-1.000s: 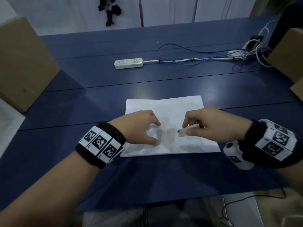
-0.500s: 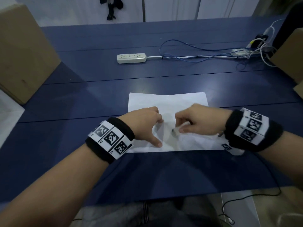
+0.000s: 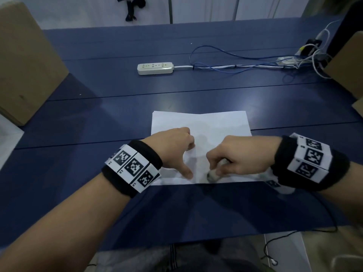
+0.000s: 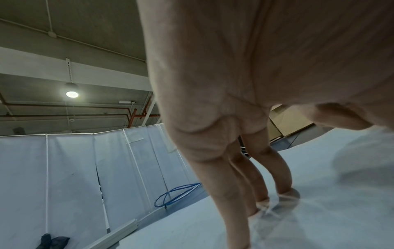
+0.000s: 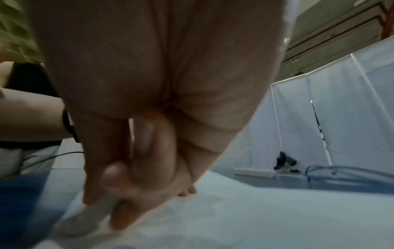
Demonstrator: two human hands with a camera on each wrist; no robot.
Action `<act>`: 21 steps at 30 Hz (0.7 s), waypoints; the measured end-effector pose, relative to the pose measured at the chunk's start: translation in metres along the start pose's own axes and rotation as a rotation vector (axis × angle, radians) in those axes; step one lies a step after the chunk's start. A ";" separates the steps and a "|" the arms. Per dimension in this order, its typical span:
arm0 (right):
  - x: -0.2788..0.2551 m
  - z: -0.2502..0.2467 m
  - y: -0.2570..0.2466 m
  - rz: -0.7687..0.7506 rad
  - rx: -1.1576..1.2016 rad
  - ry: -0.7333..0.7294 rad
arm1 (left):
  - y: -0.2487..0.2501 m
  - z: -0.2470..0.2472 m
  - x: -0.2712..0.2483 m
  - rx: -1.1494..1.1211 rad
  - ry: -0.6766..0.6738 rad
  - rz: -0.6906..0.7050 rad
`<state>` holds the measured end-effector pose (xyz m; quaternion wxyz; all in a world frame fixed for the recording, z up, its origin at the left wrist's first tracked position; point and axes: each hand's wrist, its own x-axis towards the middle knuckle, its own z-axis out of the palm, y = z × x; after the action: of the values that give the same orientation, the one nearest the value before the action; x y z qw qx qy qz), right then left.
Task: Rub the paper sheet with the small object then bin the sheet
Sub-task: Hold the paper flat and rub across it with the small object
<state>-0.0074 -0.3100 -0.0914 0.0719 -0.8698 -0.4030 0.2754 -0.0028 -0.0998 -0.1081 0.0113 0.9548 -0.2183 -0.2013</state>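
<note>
The small object (image 3: 213, 175) is mostly hidden inside the right hand (image 3: 235, 158), whose fingers curl around it; only its pale, blurry tip shows, touching the paper sheet (image 3: 206, 124) near the sheet's front edge. The left hand (image 3: 172, 146) holds nothing and presses its fingertips (image 4: 287, 193) down on the sheet. The sheet lies flat on the blue surface (image 3: 98, 163), which runs bare beyond it back to a power strip (image 3: 155, 68).

No readable text; only coded square markers on both wristbands (image 3: 135, 167).
</note>
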 end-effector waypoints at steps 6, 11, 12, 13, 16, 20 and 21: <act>0.012 -0.014 0.023 0.149 -0.072 0.197 | 0.001 -0.001 -0.001 -0.006 -0.003 0.011; 0.000 0.001 0.005 0.013 0.023 0.033 | -0.001 -0.001 -0.001 -0.013 0.000 0.009; 0.003 -0.002 0.010 0.048 0.004 0.054 | -0.001 -0.001 -0.001 -0.015 -0.001 0.011; 0.007 -0.007 0.016 0.105 -0.017 0.090 | -0.002 -0.001 -0.001 -0.017 -0.002 0.014; 0.010 -0.015 0.030 0.241 -0.026 0.182 | -0.001 0.000 0.000 -0.018 -0.006 0.022; -0.001 0.000 0.007 0.071 0.037 0.067 | -0.002 0.000 0.001 -0.008 -0.008 0.025; -0.003 0.003 0.002 0.036 0.056 0.031 | -0.002 0.000 0.001 -0.006 -0.011 0.024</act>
<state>-0.0090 -0.3143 -0.0930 0.0975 -0.8788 -0.3780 0.2745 -0.0013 -0.0989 -0.1086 0.0152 0.9510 -0.2293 -0.2070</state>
